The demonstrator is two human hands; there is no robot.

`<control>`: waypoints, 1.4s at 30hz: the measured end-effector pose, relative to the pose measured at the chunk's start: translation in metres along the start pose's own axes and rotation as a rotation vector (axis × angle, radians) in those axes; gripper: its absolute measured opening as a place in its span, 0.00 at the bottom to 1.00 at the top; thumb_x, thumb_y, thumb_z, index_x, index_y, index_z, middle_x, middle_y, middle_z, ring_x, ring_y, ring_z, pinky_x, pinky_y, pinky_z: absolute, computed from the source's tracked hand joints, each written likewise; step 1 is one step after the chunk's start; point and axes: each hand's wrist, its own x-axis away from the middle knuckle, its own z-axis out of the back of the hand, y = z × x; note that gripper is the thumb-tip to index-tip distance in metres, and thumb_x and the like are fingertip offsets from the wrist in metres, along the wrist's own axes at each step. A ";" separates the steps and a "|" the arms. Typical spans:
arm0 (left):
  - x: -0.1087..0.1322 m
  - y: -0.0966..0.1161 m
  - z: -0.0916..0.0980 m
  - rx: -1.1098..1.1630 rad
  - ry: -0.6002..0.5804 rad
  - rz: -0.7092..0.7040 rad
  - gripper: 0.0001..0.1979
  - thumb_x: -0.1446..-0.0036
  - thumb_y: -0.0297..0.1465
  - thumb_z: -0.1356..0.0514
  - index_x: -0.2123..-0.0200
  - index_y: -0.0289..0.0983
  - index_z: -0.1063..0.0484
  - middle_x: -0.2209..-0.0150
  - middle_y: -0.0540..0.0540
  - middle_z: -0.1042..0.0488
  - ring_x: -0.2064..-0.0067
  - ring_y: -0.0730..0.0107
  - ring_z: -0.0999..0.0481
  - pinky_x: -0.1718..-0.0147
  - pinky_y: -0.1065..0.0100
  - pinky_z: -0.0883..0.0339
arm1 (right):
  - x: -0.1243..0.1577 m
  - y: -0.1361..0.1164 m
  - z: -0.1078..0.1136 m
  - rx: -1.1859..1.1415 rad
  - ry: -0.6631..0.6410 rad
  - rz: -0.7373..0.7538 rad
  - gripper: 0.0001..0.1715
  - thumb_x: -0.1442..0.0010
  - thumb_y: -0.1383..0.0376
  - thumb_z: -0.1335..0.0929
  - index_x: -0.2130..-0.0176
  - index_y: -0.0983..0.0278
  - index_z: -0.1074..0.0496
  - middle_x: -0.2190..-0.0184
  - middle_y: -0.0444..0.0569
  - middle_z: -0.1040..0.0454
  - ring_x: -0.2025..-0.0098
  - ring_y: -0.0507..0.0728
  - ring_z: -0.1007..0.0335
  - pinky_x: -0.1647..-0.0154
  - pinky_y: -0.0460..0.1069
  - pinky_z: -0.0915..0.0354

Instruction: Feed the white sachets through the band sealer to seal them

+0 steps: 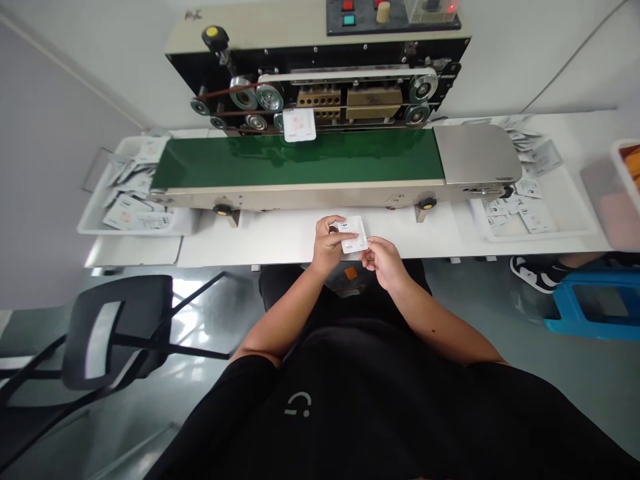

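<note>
**Both hands pinch a small white pouch in front of the green belt**

The white pouch (354, 235) is a flat, pale packet with rounded corners and a few small dark printed marks near its far edge. It is held just in front of the green belt (300, 160), over the front strip of the table (280, 237), with its broad face turned up toward the camera. Its outline is close to square, so its long axis cannot be told for sure. Its edges sit slightly askew to the belt's front rim.

The left hand (327, 245) grips the pouch's left side, with the thumb on top. The right hand (385, 261) pinches its near right corner. Both hands are closed on it and sit close together.

A second pouch (299, 125) stands at the belt's back edge, under the rollers of the sealing machine (320, 80). Past the belt's left end, a left tray (95, 220) holds a loose heap of packets. Past the right end, beyond the metal plate (477, 155), more packets lie in a right tray (565, 200).

The print on every packet is too small to read. Fingers cover the held pouch's left and lower edges. The top of the machine is cut off by the frame. A shoe (533, 272) shows below the table's right part, and its wearer is hidden.
</note>
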 end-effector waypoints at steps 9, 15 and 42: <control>-0.005 0.003 0.003 -0.019 -0.005 -0.042 0.26 0.32 0.43 0.37 0.33 0.48 0.33 0.32 0.36 0.38 0.30 0.50 0.36 0.47 0.56 0.23 | 0.002 -0.069 0.035 0.117 0.153 0.280 0.20 0.43 0.54 0.24 0.70 0.62 0.33 0.79 0.44 0.31 0.79 0.48 0.39 0.81 0.43 0.46; -0.005 0.008 0.004 0.035 -0.015 -0.027 0.20 0.31 0.42 0.37 0.40 0.45 0.29 0.35 0.36 0.35 0.33 0.53 0.33 0.48 0.57 0.24 | -0.044 -0.161 0.075 0.066 0.220 0.447 0.18 0.38 0.58 0.25 0.67 0.61 0.36 0.78 0.41 0.34 0.80 0.47 0.40 0.81 0.43 0.51; -0.002 0.006 0.007 0.094 -0.029 -0.044 0.13 0.31 0.36 0.38 0.45 0.45 0.25 0.40 0.38 0.32 0.37 0.56 0.29 0.49 0.58 0.21 | -0.069 -0.227 0.076 0.287 0.440 0.537 0.04 0.32 0.72 0.33 0.58 0.63 0.28 0.72 0.43 0.28 0.81 0.46 0.43 0.80 0.45 0.57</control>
